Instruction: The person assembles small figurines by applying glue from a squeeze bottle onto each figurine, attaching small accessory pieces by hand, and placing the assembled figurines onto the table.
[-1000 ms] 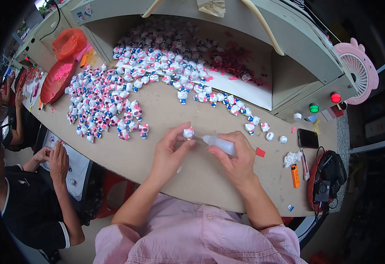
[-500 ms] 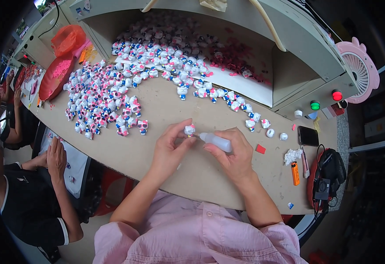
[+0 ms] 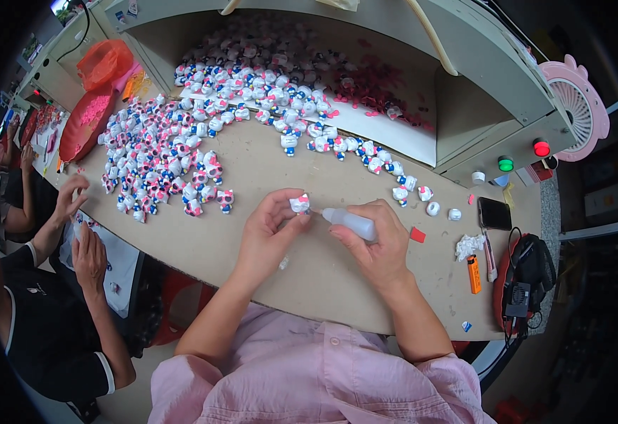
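Between the fingertips of my left hand point(image 3: 270, 230) is a small white cat-shaped figurine point(image 3: 300, 204) with a pink mark on it. My right hand point(image 3: 380, 244) is wrapped round a translucent squeeze bottle point(image 3: 351, 224), its thin nozzle pointing left and ending close beside the figurine. Whether the tip touches it I cannot tell. To the left of my hands lies a heap of finished-looking white, pink and blue figurines point(image 3: 157, 152). Farther off, more white and blue figurines point(image 3: 252, 88) spread out from under the hood.
A red tray point(image 3: 76, 145) of pink pieces stands at the far left. On the right lie a red square point(image 3: 417, 234), a phone point(image 3: 494, 213), crumpled tissue point(image 3: 469, 246), an orange lighter point(image 3: 473, 274) and a black device with cables point(image 3: 528, 283). A co-worker point(image 3: 58, 318) sits at left.
The figurine has turned in my left fingers, showing more pink. The bottle has shifted slightly right, its nozzle a little away from before. The co-worker's other hand has come up.
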